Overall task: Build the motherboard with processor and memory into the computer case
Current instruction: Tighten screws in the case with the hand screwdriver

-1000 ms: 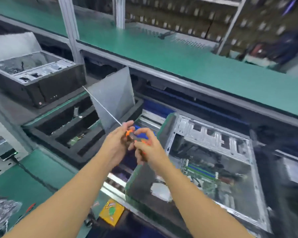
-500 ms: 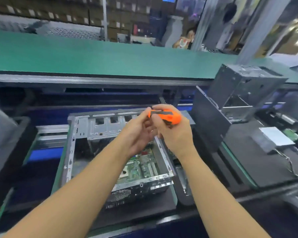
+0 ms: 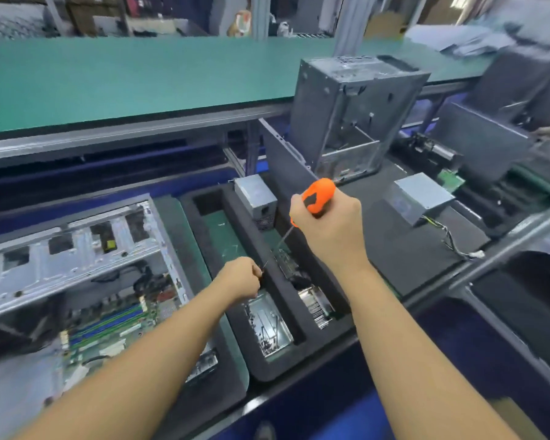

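An open grey computer case (image 3: 77, 249) lies at the left with a green motherboard (image 3: 108, 325) inside, blue and green memory slots showing. My right hand (image 3: 331, 230) grips the orange handle of a screwdriver (image 3: 318, 193), its thin shaft slanting down to the left. My left hand (image 3: 242, 277) is curled at the shaft's tip, over a black foam tray (image 3: 267, 363); whether it pinches a screw I cannot tell. A metal box of small screws (image 3: 267, 328) sits in the tray just below that hand.
A small grey metal unit (image 3: 256, 198) stands at the tray's far end. An upright empty case (image 3: 350, 112) and a power supply with loose cables (image 3: 416, 198) are at the right on a black mat. A green shelf (image 3: 134, 77) runs across the back.
The view has swung right, so the case now lies at the left. My hands have moved apart and down: the right lifted the handle, the left dropped to the tip over the foam tray.
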A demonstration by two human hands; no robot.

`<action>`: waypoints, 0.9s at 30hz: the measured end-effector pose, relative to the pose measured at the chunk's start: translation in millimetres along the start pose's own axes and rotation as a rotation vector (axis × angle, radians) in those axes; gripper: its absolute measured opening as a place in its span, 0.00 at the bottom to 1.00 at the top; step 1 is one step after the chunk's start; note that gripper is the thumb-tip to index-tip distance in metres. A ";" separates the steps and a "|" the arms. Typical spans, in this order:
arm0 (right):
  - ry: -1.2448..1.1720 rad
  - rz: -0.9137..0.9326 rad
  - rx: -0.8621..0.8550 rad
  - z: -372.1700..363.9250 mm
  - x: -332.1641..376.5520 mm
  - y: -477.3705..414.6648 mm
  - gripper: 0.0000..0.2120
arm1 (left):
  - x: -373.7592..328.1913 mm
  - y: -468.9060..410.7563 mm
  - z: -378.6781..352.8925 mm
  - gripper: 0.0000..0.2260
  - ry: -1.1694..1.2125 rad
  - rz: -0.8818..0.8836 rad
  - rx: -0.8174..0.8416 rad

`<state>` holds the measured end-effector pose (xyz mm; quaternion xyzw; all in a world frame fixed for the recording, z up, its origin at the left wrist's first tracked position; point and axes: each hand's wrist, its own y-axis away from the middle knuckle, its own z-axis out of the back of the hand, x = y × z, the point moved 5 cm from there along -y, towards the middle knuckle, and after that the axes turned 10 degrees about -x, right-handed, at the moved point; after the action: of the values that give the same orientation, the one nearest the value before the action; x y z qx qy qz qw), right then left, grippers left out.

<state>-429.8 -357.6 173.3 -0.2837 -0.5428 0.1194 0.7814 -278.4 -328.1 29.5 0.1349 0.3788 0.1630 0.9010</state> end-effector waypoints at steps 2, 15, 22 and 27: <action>-0.002 -0.045 0.042 0.5 -25.2 -2.7 0.21 | 11.4 -20.9 -24.3 0.09 -0.190 0.048 0.036; -0.011 -0.161 0.416 -34.7 -107.0 21.1 0.15 | 63.2 -78.0 -98.6 0.11 -0.822 -0.082 0.061; -0.027 -0.242 0.377 -28.6 -131.9 30.1 0.14 | 63.0 -70.7 -146.5 0.09 -0.954 -0.129 0.097; -0.047 -0.279 0.318 -14.8 -137.6 25.2 0.12 | 70.8 -72.5 -167.3 0.14 -0.960 -0.129 0.112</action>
<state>-465.8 -409.9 47.7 -0.0760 -0.5694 0.1007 0.8123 -339.3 -346.1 -155.5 0.2191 -0.0636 0.0054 0.9736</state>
